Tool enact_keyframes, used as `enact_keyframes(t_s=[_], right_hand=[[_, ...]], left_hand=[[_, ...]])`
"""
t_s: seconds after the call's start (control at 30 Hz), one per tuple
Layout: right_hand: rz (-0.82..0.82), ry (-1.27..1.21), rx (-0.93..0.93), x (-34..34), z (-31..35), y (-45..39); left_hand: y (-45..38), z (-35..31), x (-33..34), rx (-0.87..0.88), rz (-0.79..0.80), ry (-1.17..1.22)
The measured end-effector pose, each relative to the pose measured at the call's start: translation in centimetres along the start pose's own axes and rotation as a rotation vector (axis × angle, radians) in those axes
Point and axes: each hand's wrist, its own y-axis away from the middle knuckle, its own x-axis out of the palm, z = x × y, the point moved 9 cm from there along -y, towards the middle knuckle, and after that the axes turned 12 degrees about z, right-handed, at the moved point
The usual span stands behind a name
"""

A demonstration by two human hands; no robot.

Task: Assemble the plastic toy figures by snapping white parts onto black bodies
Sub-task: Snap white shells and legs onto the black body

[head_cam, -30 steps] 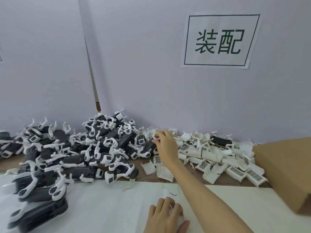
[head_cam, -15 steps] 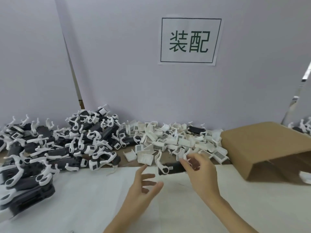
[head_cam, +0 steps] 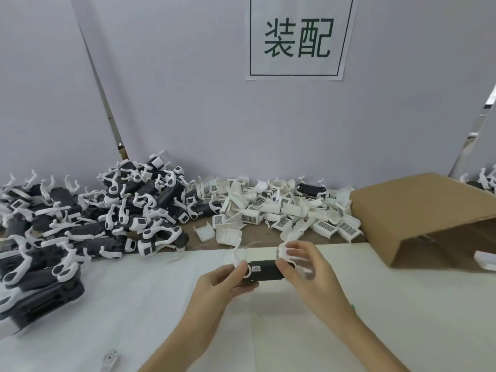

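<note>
Head view: both hands hold one black body [head_cam: 264, 270] above the white surface [head_cam: 134, 304], its long axis running left to right. Left hand [head_cam: 222, 284] grips the left end; right hand [head_cam: 308, 267] pinches the right end, with a white part [head_cam: 284, 249] at its fingertips.

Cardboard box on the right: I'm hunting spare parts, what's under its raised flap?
Under the cardboard box, one white part shows at the frame's right edge on the table. Deeper inside is shadowed and cannot be seen.
</note>
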Motion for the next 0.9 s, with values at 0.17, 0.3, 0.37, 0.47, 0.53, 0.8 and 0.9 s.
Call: enact_keyframes(t_s=[0.17, 0.3, 0.37, 0.47, 0.53, 0.8, 0.9], right_hand=[[0.23, -0.27, 0.187, 1.6, -1.5, 0.4], [0.205, -0.21, 0.081, 0.7, -0.6, 0.3], [0.266, -0.273, 0.023, 0.7, -0.1, 0.2], [0.497, -0.515, -0.001, 1.3, 0.2, 0.4], [0.545, -0.83, 0.047, 1.1, 0.1, 0.4], [0.285, -0.724, 0.25, 2.2, -2.2, 0.2], [0.205, -0.712, 0.179, 1.8, -2.0, 0.3]], left_hand=[[-0.1, -0.1, -0.1, 0.027, -0.009, -0.033], [0.1, -1.3, 0.5, 0.088, 0.054, -0.113], [0.1, -2.1, 0.7, 0.125, 0.12, -0.117], [0.1, -2.7, 0.2, 0.168, 0.236, -0.1], [0.2, -3.1, 0.1, 0.215, 0.313, -0.192], [0.3, -2.8, 0.4, 0.259, 0.382, -0.365], [-0.1, -1.6, 1.2, 0.139, 0.38, 0.002]])
